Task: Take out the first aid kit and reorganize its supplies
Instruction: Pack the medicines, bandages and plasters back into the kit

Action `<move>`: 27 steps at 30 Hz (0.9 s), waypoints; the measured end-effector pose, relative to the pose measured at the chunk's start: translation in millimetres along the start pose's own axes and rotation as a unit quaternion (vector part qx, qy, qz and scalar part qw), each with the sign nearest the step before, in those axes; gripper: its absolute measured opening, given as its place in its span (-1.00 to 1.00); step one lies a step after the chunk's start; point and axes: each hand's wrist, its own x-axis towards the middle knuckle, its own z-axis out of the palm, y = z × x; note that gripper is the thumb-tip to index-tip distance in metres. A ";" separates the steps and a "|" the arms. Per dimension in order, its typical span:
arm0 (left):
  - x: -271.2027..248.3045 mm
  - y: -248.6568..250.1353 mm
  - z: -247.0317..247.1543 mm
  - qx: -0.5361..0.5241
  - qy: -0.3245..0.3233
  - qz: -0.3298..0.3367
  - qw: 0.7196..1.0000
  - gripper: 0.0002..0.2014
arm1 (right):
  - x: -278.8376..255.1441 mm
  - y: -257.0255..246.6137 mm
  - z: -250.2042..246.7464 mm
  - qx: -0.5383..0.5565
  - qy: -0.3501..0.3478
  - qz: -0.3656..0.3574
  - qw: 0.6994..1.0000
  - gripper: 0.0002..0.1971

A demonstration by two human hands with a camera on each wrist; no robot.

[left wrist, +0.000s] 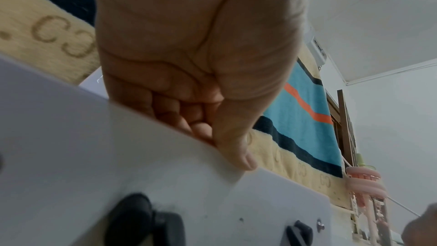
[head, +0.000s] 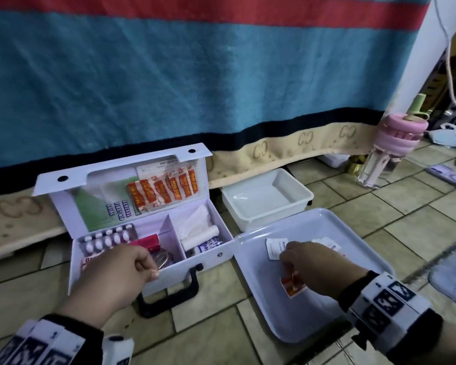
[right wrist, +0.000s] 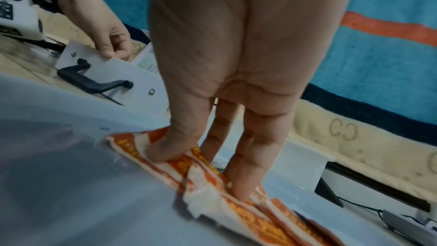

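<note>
The right hand (head: 309,262) pinches crinkled orange-and-white plaster strips (head: 293,284) against the smooth white tray (head: 353,248) lying just right of the first aid kit (head: 148,233). The left hand (head: 121,270) curls over the kit's front rim, thumb outside. The boxy white kit stands open on the tiled floor (head: 221,335), black handle (head: 169,293) in front.

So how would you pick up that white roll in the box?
Grip the roll round its middle, coming from above: it lies on its side on top of the right compartment, its long sides bare. The box walls probably block a sideways reach.
</note>
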 end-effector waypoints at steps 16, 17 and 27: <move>-19.4 -9.0 3.5 -0.017 0.116 0.071 0.991 -0.92 | 44.2 -60.8 -94.7 0.432 0.070 -0.157 0.885 -0.70; -20.4 -14.2 -2.2 -0.036 0.137 0.068 0.988 -0.91 | 53.4 -76.3 -97.9 0.449 0.067 -0.168 0.875 -0.71; 4.7 -58.3 -76.8 0.007 0.248 0.036 0.968 -0.38 | 133.8 -202.1 -130.4 0.432 0.200 -0.230 0.849 -0.70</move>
